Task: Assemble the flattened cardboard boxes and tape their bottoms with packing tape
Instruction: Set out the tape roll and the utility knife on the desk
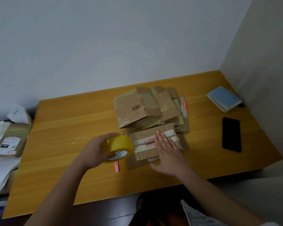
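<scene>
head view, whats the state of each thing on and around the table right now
tape roll: gripped by left hand, at the box's left end
box: on the table, flaps closed, flat right hand pressing its top
cardboard pile: flattened, stacked behind the box
pink pen: lying on the table
phone: flat, screen dark
booklet: closed
parcel: off the table's left edge, sealed

Both bare forearms reach forward from the lower edge of the view, the left one angling up from the lower left and the right one from the lower right. The left hand (95,150) has its fingers and thumb curled in a grip. The right hand (166,154) lies palm down, fingers straight and close together, thumb spread out to the side.
</scene>
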Motion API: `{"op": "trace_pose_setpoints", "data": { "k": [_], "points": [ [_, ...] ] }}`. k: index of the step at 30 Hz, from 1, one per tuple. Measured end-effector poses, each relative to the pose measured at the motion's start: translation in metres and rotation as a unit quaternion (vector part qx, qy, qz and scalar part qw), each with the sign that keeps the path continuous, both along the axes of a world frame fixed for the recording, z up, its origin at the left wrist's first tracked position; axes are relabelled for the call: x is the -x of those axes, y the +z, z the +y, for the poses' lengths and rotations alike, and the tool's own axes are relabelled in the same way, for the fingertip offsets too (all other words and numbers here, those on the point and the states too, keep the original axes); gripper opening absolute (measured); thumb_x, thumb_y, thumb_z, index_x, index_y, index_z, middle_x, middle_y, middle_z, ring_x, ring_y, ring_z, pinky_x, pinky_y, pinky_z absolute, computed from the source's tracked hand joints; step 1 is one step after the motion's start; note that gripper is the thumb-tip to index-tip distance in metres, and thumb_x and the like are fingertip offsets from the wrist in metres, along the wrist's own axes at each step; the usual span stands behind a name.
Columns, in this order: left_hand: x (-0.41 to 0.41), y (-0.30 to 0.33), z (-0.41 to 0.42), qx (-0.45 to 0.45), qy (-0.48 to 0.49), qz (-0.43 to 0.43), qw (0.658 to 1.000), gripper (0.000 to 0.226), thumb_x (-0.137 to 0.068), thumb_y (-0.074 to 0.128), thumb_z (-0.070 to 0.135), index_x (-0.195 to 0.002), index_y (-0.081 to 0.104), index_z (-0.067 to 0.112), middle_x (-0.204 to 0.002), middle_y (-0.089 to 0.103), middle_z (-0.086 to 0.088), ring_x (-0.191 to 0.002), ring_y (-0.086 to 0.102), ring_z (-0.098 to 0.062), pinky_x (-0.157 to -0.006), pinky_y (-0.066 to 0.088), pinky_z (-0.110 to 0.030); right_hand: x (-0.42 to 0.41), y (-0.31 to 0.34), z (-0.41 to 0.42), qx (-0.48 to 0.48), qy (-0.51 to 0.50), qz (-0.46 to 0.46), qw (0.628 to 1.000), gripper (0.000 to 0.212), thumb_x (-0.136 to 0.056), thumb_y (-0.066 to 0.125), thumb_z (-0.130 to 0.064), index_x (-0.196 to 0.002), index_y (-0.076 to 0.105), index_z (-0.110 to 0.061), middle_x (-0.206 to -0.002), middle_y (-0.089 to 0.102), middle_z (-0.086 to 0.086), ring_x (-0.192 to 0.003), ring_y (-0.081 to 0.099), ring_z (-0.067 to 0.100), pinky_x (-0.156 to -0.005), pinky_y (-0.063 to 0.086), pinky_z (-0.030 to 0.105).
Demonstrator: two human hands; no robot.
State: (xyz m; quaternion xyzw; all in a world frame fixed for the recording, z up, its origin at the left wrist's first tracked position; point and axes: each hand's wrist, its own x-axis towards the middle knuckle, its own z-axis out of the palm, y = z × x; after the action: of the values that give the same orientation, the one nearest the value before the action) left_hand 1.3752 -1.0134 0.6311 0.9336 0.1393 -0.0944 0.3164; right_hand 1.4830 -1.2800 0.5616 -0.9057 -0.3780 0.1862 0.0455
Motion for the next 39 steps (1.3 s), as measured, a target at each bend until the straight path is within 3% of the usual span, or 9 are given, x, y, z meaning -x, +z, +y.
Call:
{"op": "trace_pose_setpoints", "data": {
  "k": [4, 9, 13, 20, 26, 29, 33, 35, 39],
  "points": [
    [0.0, -0.012, 0.003, -0.034, -0.02, 0.022, 0.999, 0.073, -0.074, 0.082, 0.018, -0.134, 0.048, 0.038, -0.133, 0.057, 0.005, -0.118, 0.053, -0.021, -0.09, 0.047, -0.036, 0.015, -0.002, 0.017, -0.016, 0.034, -0.012, 0.999, 0.107, -0.085, 0.038, -0.071, -0.149, -0.024, -0.012, -0.152, -0.039, 0.006, -0.142, -0.035, 0.02, -0.117, -0.016, 0.043],
    [0.012, -0.034, 0.006, 0.004, 0.021, 0.064, 0.998, 0.076, -0.075, 0.082, 0.018, -0.138, 0.046, 0.038, -0.137, 0.054, 0.004, -0.122, 0.052, -0.022, -0.093, 0.046, -0.036, 0.018, -0.014, 0.019, -0.022, 0.03, -0.023, 0.999, 0.109, -0.081, 0.03, -0.082, -0.151, -0.018, -0.013, -0.157, -0.031, 0.005, -0.144, -0.03, 0.018, -0.118, -0.011, 0.042],
    [0.015, -0.044, 0.004, -0.014, 0.029, 0.086, 0.996, 0.076, -0.073, 0.083, 0.021, -0.134, 0.044, 0.043, -0.127, 0.058, -0.002, -0.108, 0.055, -0.026, -0.083, 0.049, -0.037, 0.018, -0.014, 0.02, -0.019, 0.028, -0.024, 0.999, 0.11, -0.08, 0.029, -0.083, -0.151, -0.018, -0.013, -0.157, -0.029, 0.006, -0.144, -0.03, 0.019, -0.118, -0.013, 0.042],
    [0.014, -0.039, 0.004, 0.003, 0.04, 0.093, 0.995, 0.073, -0.072, 0.083, 0.017, -0.13, 0.045, 0.041, -0.124, 0.056, 0.0, -0.107, 0.054, -0.024, -0.083, 0.049, -0.037, 0.034, 0.004, 0.047, -0.035, -0.01, 0.032, 0.999, 0.109, -0.08, 0.029, -0.084, -0.148, -0.024, -0.018, -0.15, -0.042, 0.003, -0.139, -0.039, 0.019, -0.112, -0.023, 0.054],
    [0.019, -0.03, 0.015, 0.083, -0.009, 0.089, 0.993, 0.07, -0.07, 0.085, 0.033, -0.124, 0.044, 0.047, -0.122, 0.056, 0.005, -0.106, 0.055, -0.014, -0.085, 0.048, -0.031, 0.044, -0.02, 0.051, -0.04, -0.015, -0.019, 0.999, 0.106, -0.08, 0.019, -0.088, -0.155, 0.013, -0.014, -0.163, -0.001, 0.008, -0.15, -0.004, 0.024, -0.116, 0.004, 0.06],
    [0.014, -0.022, 0.021, 0.095, -0.034, 0.105, 0.989, 0.07, -0.071, 0.085, 0.035, -0.126, 0.044, 0.042, -0.122, 0.056, 0.006, -0.106, 0.055, -0.016, -0.087, 0.049, -0.035, 0.044, -0.022, 0.054, -0.037, -0.028, -0.05, 0.998, 0.102, -0.082, 0.021, -0.087, -0.152, 0.028, -0.013, -0.162, 0.012, 0.008, -0.15, 0.009, 0.025, -0.115, 0.009, 0.059],
    [0.012, -0.024, 0.024, 0.139, -0.051, 0.129, 0.981, 0.085, -0.053, 0.08, 0.065, -0.124, 0.043, 0.038, -0.124, 0.057, 0.007, -0.104, 0.059, -0.007, -0.087, 0.05, -0.033, 0.053, -0.02, 0.065, -0.023, -0.095, -0.049, 0.994, 0.093, -0.085, 0.023, -0.083, -0.149, 0.032, -0.016, -0.161, 0.019, 0.003, -0.148, 0.018, 0.022, -0.112, 0.011, 0.062],
    [0.014, -0.023, 0.021, 0.161, -0.048, 0.133, 0.977, 0.075, -0.063, 0.074, 0.062, -0.125, 0.041, 0.036, -0.119, 0.06, 0.006, -0.097, 0.06, -0.003, -0.082, 0.048, -0.031, 0.06, -0.023, 0.071, -0.02, -0.125, -0.065, 0.99, 0.082, -0.09, 0.029, -0.075, -0.148, 0.037, -0.017, -0.161, 0.02, 0.002, -0.148, 0.018, 0.022, -0.113, 0.01, 0.061],
    [0.006, -0.027, 0.018, 0.164, -0.032, 0.134, 0.977, 0.064, -0.091, 0.056, 0.05, -0.144, 0.036, 0.023, -0.149, 0.039, 0.004, -0.137, 0.038, -0.02, -0.107, 0.035, -0.033, 0.062, -0.024, 0.072, -0.01, -0.138, -0.094, 0.986, 0.07, -0.095, 0.024, -0.062, -0.142, 0.049, -0.016, -0.156, 0.032, 0.001, -0.144, 0.03, 0.02, -0.111, 0.012, 0.057]
  ]
}}
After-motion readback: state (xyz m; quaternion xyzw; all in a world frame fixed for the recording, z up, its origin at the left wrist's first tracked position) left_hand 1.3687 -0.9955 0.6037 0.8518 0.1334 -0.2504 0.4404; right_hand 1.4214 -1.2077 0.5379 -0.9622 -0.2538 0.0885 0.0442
